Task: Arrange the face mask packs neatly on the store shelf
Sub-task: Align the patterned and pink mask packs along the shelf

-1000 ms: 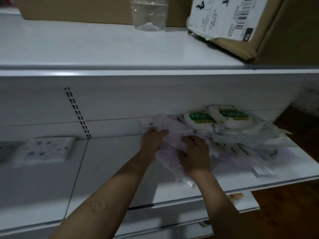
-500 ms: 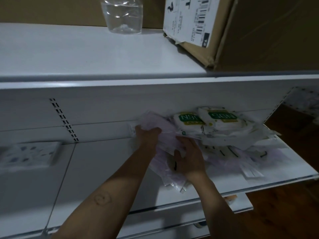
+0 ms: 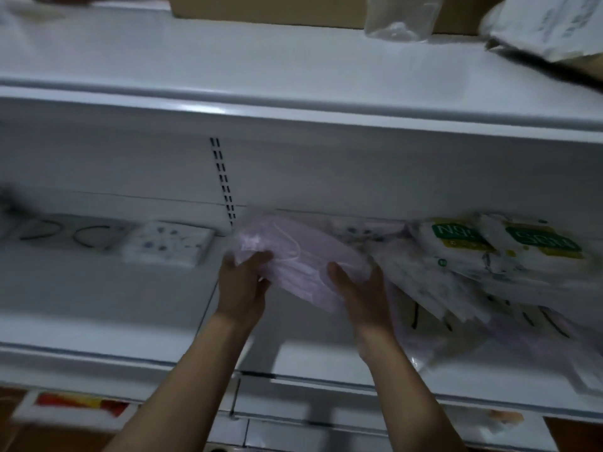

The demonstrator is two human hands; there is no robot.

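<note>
I hold a pack of pale purple face masks [image 3: 295, 256] in both hands above the middle of the white store shelf [image 3: 98, 337]. My left hand [image 3: 243, 285] grips its left end and my right hand [image 3: 362, 291] grips its right end. To the right lies a loose heap of mask packs [image 3: 456, 288], with two green-labelled white packs [image 3: 502, 239] on top. To the left, a white pack with purple spots [image 3: 169, 243] lies flat against the back wall, and a grey pack with black ear loops [image 3: 65, 234] lies beyond it.
The shelf above [image 3: 261, 73] carries a clear plastic bottle [image 3: 398, 17] and cardboard boxes [image 3: 267, 11]. A slotted upright [image 3: 223, 181] divides the back wall. A lower shelf holds a red and yellow item [image 3: 78, 402] at bottom left.
Both hands have lifted the purple pack out of the heap and carried it left. The camera has swung left, bringing the spotted and grey packs into view.
</note>
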